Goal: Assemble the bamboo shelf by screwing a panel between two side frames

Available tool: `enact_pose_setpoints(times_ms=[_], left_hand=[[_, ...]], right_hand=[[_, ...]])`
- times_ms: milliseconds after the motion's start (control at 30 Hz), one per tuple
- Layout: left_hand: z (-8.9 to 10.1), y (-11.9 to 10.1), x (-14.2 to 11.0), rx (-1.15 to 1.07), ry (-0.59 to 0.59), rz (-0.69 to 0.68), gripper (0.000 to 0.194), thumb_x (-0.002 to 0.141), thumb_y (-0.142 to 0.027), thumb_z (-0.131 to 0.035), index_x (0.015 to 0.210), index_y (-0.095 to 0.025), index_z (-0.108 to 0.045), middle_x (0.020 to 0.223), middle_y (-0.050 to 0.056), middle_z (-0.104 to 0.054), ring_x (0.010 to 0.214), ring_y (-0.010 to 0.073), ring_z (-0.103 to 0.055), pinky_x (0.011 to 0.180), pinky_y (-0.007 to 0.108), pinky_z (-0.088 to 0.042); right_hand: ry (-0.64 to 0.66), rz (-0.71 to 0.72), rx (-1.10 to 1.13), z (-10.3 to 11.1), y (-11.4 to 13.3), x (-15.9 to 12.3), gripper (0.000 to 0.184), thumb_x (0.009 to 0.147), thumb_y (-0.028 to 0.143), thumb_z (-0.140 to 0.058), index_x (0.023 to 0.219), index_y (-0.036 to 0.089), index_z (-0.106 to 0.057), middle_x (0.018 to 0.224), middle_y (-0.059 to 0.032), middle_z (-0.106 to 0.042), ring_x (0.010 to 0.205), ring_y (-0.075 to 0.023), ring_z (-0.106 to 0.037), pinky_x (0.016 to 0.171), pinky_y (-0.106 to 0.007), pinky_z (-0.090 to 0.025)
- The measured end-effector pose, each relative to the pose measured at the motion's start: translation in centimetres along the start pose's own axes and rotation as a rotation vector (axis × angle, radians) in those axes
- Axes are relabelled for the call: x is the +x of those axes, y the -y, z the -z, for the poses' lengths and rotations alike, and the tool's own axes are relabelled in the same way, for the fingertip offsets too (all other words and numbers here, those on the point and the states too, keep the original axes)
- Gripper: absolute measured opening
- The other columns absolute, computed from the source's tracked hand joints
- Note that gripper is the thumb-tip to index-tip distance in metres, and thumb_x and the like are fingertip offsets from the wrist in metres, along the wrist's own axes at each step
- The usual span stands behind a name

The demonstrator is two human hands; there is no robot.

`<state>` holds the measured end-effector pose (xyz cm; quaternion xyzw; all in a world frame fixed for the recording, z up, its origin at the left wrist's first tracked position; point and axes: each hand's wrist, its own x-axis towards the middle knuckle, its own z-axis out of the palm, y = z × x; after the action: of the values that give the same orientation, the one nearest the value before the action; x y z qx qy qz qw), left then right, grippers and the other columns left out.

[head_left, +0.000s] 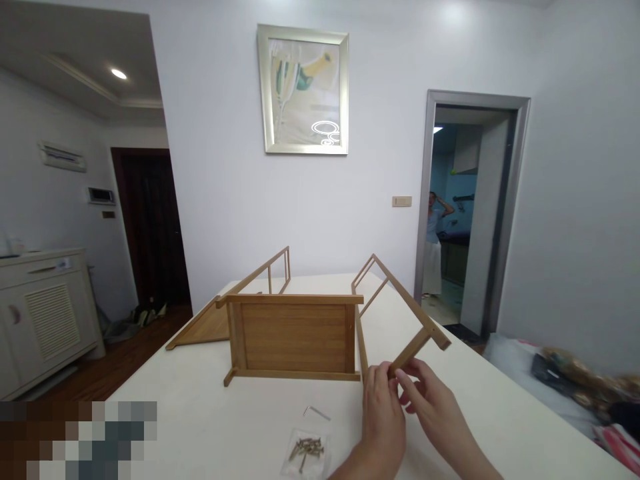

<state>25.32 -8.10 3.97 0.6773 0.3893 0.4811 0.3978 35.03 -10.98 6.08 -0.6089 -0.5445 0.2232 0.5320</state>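
1. Left grip pinches the frame at its near corner; right grip curls there, its hold unclear.
2. Frame, above the table's right side: long axis toward the wall, near crossbar slanting up rightward.
3. Seems early: panel and frame apparently unjoined; screws bagged, key loose.

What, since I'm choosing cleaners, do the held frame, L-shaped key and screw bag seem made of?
Held frame: probably wood, low sheen, by its brown tone. L-shaped key: likely polished metal, by its silvery glint. Screw bag: apparently clear plastic; screws show through.
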Motion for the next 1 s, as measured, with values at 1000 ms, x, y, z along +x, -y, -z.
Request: enact_pose_setpoints(times_ms=[1000], left_hand=[[1.3, 3.8, 2.7, -0.166, -0.02, -0.08, 0.071, 0.078, 0.0, -0.043, 0.148, -0.014, -0.035, 0.147, 0.01, -0.046, 0.136, 0.0187, -0.042, 0.114, 0.03, -0.03]], right_hand=[[0.044, 0.288, -0.407, -5.0, -0.4, 7.4, 0.019, 0.091, 0.027, -0.035, 0.098, 0.02, -0.051, 0.084, -0.0073, -0.065, 0.076, -0.0206, -0.061, 0.069, -0.031, -0.043]])
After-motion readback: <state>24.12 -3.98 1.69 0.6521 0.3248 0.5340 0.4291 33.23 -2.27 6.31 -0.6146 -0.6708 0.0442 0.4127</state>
